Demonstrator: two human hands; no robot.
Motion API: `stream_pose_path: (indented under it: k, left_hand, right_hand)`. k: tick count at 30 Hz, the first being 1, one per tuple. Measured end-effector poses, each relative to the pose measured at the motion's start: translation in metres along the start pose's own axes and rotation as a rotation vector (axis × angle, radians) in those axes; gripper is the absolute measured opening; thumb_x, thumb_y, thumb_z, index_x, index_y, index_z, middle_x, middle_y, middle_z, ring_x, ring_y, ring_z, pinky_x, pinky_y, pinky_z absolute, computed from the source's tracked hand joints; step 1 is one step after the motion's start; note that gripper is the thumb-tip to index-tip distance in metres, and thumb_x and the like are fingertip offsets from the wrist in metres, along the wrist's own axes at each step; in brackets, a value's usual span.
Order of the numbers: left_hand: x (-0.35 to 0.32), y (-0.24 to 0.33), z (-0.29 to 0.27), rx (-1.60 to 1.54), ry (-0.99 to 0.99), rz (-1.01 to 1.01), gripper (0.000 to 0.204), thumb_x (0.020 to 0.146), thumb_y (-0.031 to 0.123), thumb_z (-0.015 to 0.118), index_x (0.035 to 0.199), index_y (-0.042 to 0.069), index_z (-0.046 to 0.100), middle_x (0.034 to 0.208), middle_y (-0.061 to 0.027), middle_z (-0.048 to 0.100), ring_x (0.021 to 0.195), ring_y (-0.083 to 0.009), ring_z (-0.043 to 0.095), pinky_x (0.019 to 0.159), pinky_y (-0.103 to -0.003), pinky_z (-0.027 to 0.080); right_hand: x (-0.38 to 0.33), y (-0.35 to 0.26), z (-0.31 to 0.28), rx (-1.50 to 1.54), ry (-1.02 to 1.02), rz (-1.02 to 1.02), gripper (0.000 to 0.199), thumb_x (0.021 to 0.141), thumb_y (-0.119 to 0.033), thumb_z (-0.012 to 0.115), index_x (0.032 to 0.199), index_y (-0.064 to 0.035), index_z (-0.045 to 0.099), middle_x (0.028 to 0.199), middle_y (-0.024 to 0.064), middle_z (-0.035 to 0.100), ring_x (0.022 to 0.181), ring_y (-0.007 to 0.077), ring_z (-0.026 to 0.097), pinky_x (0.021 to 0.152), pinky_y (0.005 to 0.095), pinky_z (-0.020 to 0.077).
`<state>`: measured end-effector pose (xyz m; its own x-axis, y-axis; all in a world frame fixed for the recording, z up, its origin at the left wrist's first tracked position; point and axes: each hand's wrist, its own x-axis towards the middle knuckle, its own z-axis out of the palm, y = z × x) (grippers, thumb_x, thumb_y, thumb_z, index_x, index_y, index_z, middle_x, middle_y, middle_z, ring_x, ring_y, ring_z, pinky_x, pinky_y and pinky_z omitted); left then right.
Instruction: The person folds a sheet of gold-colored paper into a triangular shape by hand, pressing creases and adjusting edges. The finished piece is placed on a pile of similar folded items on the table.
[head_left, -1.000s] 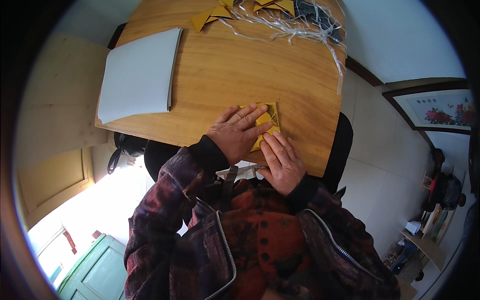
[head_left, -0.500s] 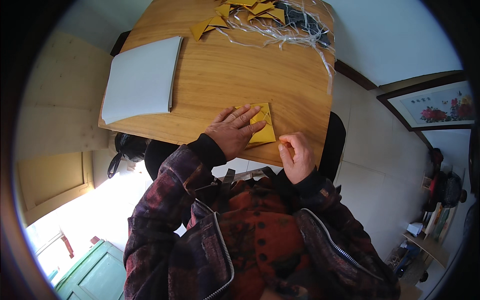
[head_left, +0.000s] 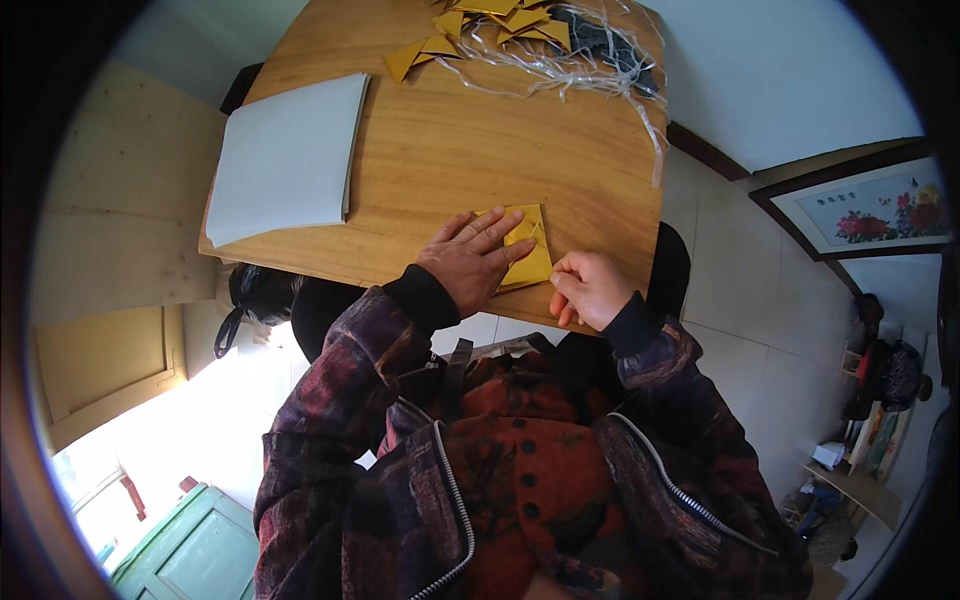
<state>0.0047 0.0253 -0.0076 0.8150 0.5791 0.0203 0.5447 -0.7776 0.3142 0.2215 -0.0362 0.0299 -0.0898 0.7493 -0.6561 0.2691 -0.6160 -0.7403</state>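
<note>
A wood-grained table [head_left: 440, 140] spreads beneath both hands. Left of them lies a smooth white paper stack [head_left: 285, 160]; far beyond them, tangled whitish strips [head_left: 590, 72] meet pointed gold pieces [head_left: 408, 57], cut off above. The left hand [head_left: 470, 260] lies flat, fingers slightly parted, half-hiding a shiny folded sheet [head_left: 536, 262] beneath; the right hand [head_left: 590, 286] curls at its near right corner, whether pinching I cannot tell.

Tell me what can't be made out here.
Head view:
Folded gold paper: left part hidden under the left hand.
Right hand: its curled pose hides whether it holds anything.
Far gold pieces: some cut off by the top edge.
White sheets: the top one covers those below.
</note>
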Motion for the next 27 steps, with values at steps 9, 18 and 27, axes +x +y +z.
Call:
stream_pose_path:
  k: [9,18,27]
  left_hand:
    - [-0.001,0.000,0.007,0.004,0.058,-0.015,0.042,0.096,0.021,0.050,0.138,0.026,0.050,0.152,-0.0055,0.039,0.141,-0.0226,0.036,0.114,-0.045,0.025]
    - [-0.002,-0.001,0.009,-0.018,0.075,0.006,0.044,0.096,0.021,0.050,0.140,0.025,0.049,0.153,-0.0057,0.037,0.142,-0.0241,0.034,0.114,-0.045,0.025]
    - [-0.003,-0.002,0.011,-0.023,0.108,0.026,0.047,0.094,0.022,0.054,0.141,0.024,0.048,0.154,-0.0058,0.035,0.142,-0.0225,0.032,0.115,-0.045,0.024]
  right_hand:
    - [0.001,0.001,0.010,-0.630,0.199,-0.227,0.014,0.096,-0.015,0.053,0.092,-0.0017,0.054,0.058,0.0094,0.060,0.042,0.0165,0.056,0.040,0.0318,0.0436]
    - [-0.022,0.033,0.029,-0.793,0.535,-0.718,0.043,0.077,-0.017,0.073,0.115,-0.0035,0.058,0.114,0.0150,0.061,0.103,0.0320,0.061,0.081,0.0414,0.0496]
    - [-0.018,0.056,0.040,-1.058,0.322,-0.820,0.087,0.069,-0.023,0.080,0.143,-0.0013,0.039,0.153,0.0138,0.033,0.142,0.0327,0.030,0.113,0.0492,0.0284]
